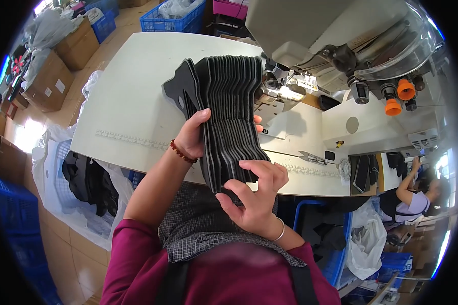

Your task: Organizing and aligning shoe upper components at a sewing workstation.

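The left hand (191, 137) is closed around the middle of a thick stack (231, 91) of black pieces: its thumb presses the stack's left side, and fingertips show past the right edge. The right hand (257, 206) is loosely open, thumb and fingers spread, with fingertips at the lower end of the stack; whether the thumb touches it I cannot tell. The stack is held above the front part of a white table (132, 76), its pieces pressed face to face with their edges showing. At its upper left, a few pieces fan out from the rest.

Beads (182, 152) circle the left wrist and a pale bangle (280, 229) the right. A sewing machine (290, 30) stands just right of the stack. Rulers (132, 139) run along the table on either side, with scissors (313, 157) near the right one. Left of the table, a lined basket (56, 173) holds black pieces (89, 180); to the right is a blue bin (348, 223). Farther right, another person (414, 203) sits.
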Tool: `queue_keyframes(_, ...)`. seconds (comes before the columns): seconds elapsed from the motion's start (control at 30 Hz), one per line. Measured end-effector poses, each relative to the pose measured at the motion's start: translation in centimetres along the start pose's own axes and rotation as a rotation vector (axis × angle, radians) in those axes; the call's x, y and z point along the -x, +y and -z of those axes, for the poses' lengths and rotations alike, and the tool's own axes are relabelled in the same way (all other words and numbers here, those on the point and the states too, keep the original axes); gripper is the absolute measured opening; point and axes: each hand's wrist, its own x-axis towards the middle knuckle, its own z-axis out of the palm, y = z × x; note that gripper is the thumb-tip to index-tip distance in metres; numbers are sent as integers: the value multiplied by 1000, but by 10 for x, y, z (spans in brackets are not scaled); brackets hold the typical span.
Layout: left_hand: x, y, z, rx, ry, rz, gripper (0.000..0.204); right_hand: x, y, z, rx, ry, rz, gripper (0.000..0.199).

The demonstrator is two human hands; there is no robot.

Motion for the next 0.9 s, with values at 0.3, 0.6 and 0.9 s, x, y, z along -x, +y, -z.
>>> queue_keyframes(0.3, 0, 0, 0, 5, 0, 0, 97, 2, -4, -2, -27, 15, -65, 20)
queue_keyframes(0.6, 1, 1, -3, 56, -15, -31, 88, 6, 3, -3, 2, -39, -29, 21)
queue_keyframes(0.9, -2, -2, -10, 78, 184, 21, 68, 5, 7, -10, 59, 64, 11, 53)
